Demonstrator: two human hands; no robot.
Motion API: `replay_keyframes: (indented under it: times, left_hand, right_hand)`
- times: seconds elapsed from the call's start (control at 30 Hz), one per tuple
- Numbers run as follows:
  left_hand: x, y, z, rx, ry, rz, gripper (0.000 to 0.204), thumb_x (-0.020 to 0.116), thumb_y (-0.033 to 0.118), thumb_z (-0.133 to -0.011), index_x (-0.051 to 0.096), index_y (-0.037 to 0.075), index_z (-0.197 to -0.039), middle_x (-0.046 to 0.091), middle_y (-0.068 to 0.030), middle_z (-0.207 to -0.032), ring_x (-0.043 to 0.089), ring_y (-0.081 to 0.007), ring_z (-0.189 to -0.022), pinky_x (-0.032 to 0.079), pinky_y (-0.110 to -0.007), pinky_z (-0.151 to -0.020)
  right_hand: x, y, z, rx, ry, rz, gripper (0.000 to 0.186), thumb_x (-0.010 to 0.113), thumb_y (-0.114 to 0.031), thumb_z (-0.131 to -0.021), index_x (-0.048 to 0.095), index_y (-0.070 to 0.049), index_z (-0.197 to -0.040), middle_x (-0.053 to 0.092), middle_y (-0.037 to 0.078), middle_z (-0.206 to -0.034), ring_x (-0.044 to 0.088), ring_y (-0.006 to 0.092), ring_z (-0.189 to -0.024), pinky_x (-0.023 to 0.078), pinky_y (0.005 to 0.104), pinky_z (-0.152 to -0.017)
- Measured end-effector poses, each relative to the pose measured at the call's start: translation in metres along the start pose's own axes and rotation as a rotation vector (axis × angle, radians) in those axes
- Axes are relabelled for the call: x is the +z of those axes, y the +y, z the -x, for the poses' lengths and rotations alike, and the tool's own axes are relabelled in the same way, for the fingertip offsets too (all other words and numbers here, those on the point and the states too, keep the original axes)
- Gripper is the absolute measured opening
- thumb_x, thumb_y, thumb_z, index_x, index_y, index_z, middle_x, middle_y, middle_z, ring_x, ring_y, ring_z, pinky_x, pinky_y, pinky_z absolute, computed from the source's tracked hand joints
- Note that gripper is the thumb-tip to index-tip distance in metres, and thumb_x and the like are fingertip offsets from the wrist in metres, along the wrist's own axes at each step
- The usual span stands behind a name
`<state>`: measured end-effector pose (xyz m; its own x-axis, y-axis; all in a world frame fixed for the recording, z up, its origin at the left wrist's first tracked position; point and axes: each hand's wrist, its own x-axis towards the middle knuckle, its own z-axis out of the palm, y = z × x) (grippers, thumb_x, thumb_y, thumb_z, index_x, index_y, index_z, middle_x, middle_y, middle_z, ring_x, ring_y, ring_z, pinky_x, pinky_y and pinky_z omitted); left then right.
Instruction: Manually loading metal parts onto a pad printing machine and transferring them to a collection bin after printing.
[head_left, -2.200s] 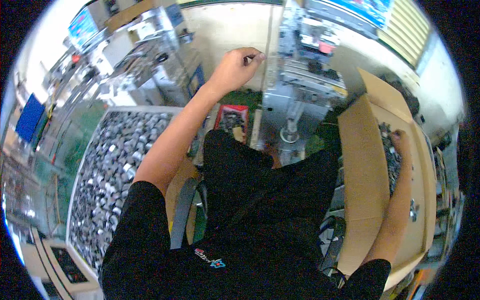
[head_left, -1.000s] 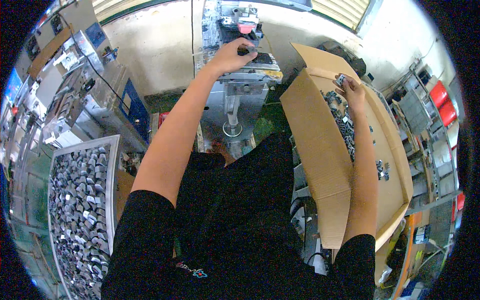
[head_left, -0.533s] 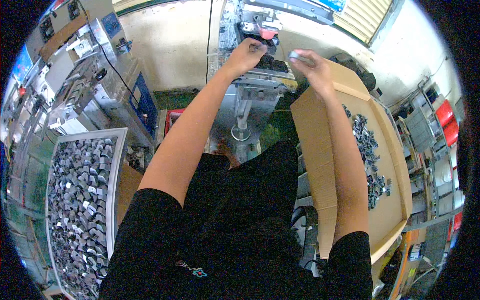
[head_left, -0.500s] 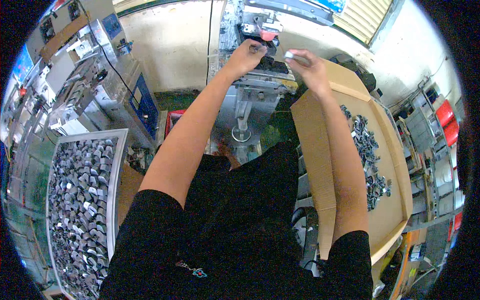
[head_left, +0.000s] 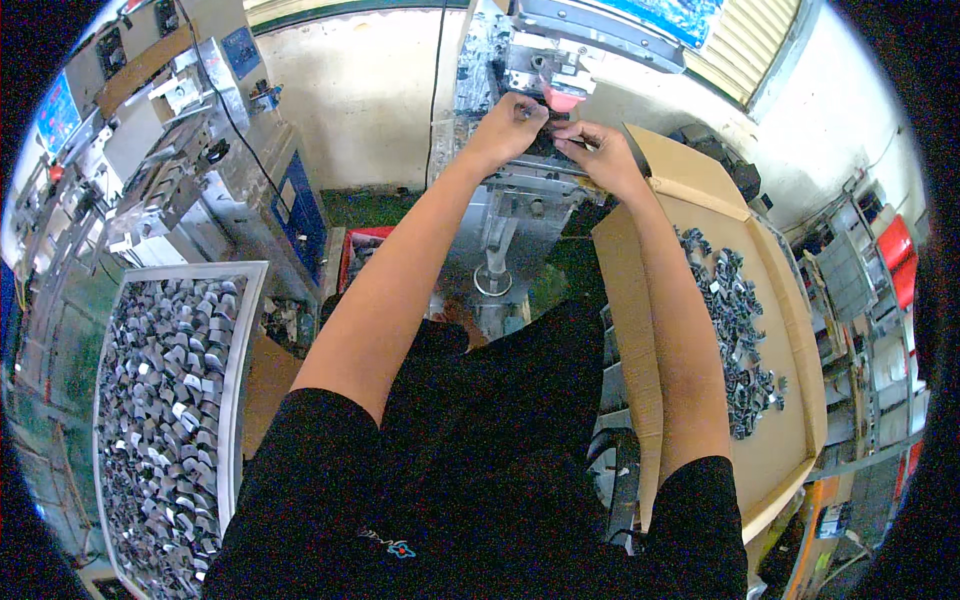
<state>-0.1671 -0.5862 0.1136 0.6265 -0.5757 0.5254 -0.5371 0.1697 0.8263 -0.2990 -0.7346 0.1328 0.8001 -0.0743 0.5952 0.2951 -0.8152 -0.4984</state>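
Small grey metal part [head_left: 566, 140], barely visible, sits pinched in the closed fingers of the right hand [head_left: 598, 155] at the far grey press machine's [head_left: 520, 190] fixture, just right of the left hand [head_left: 508, 125], curled shut around something too small to identify.

Cardboard box [head_left: 640, 330] wall beside right forearm [head_left: 680, 330]

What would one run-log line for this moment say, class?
left hand: pinched at machine fixture | right hand: at same fixture, grip unclear | cardboard box of small parts: person's right | tray of grey parts: left
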Motion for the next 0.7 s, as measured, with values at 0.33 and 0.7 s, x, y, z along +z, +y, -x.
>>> replay_keyframes:
  times: [0.33, 0.7]
  left_hand:
    - [0.003, -0.01, -0.015, -0.012, 0.039, 0.038, 0.046, 0.065, 0.035, -0.091, 0.056, -0.002, -0.117, 0.067, -0.0177, -0.1, 0.065, -0.0248, -0.09, 0.05, -0.035, -0.082]
    - [-0.162, 0.022, 0.119, 0.134, 0.012, -0.148, 0.035, 0.053, 0.025, -0.102, 0.05, 0.001, -0.127, 0.066, -0.0117, -0.105, 0.06, -0.0156, -0.099, 0.049, -0.032, -0.087]
  right_hand:
    - [0.019, -0.033, 0.044, -0.11, -0.025, 0.802, 0.066, 0.051, -0.053, -0.094, 0.037, -0.01, -0.143, 0.051, 0.018, -0.138, 0.05, 0.0365, -0.127, 0.029, 0.0615, -0.109]
    - [-0.036, -0.055, 0.088, -0.131, -0.284, 0.632, 0.053, 0.049, -0.042, -0.098, 0.049, -0.007, -0.138, 0.05, 0.018, -0.142, 0.045, 0.0358, -0.133, 0.034, 0.0459, -0.112]
